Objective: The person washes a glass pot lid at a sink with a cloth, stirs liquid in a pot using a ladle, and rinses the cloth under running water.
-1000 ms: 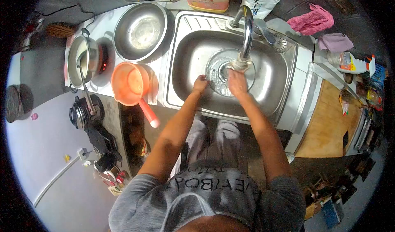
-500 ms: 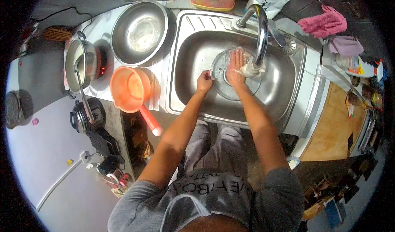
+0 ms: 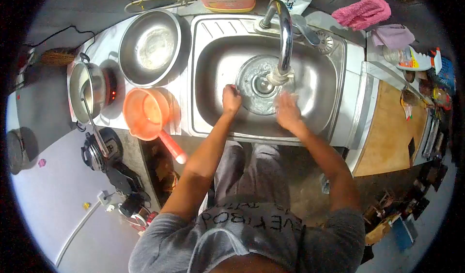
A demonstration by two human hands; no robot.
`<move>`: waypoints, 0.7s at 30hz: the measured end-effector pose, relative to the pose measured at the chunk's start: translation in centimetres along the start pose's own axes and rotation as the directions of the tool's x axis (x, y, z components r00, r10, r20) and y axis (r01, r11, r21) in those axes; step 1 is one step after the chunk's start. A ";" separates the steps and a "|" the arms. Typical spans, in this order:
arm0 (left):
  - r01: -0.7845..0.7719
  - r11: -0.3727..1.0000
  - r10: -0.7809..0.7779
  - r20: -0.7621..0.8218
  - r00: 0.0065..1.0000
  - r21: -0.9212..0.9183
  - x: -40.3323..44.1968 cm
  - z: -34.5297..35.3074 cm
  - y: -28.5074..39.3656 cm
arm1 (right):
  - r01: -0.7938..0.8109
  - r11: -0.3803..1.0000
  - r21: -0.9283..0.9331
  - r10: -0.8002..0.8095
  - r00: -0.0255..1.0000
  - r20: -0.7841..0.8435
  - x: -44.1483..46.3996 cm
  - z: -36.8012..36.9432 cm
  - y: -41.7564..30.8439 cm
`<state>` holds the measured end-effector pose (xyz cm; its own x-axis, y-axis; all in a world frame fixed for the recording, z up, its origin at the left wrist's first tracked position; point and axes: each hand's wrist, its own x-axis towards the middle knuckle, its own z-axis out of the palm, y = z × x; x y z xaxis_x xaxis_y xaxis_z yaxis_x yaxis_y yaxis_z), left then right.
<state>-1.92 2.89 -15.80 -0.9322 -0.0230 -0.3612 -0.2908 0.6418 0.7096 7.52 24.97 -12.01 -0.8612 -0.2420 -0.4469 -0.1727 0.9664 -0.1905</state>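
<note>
Clear disc (image 3: 253, 101), prob. glass, sits in sink (image 3: 211, 74) under tap (image 3: 289, 45). L hand (image 3: 231, 101) pinches its rim; R hand (image 3: 289, 112) has moved off mid-disc to R edge, uncovering centre. R fingers blurred, can't tell if spread.

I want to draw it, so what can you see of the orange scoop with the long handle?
The scoop looks like shiny plastic: a round, open orange cup with a small pouring lip and a redder handle with a pale tip. It stands upright on the white counter beside the sink, its handle poking past the edge. I can't tell if there's water inside.
</note>
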 end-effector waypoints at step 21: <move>0.069 0.998 -0.069 0.024 0.997 0.010 -1.7 0.2 0.9 | -0.077 0.868 0.491 0.315 0.849 -0.423 9.0 0.7 1.6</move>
<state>-0.53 3.68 -14.67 -0.9045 -0.0493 -0.4236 -0.3522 0.6462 0.6770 -0.15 24.26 -16.97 -0.9883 0.1357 -0.0695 0.1512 0.8148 -0.5596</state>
